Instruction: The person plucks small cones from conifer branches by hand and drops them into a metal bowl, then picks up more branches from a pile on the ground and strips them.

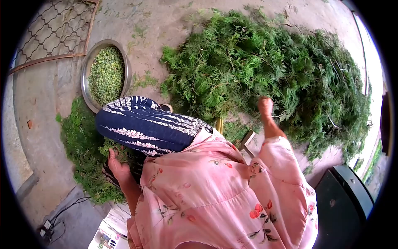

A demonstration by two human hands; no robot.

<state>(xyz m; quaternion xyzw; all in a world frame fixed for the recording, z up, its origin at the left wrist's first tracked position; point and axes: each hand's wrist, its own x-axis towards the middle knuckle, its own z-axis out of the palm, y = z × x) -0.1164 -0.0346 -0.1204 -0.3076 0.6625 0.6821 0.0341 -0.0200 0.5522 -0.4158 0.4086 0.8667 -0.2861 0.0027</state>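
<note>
A big heap of feathery green cut branches (248, 62) lies on the floor in front of me and to my right. My right hand (266, 107) is at the near edge of that heap, its fingers curled closed; what they grip, if anything, is hidden. My left hand (118, 167) is low beside my knee, its fingers closed around a leafy green sprig (108, 146). Under and around it spreads a smaller pile of green sprigs (81, 143). Beyond my knee stands a metal basin (86, 70) full of small round green cones or berries (107, 74).
A rusty metal grille (56, 29) lies at the upper left. Black cables with plugs (49, 226) are on the floor at the lower left. A dark green box-like object (344, 203) stands to my right. Bits of foliage (141, 31) litter the concrete floor (45, 112).
</note>
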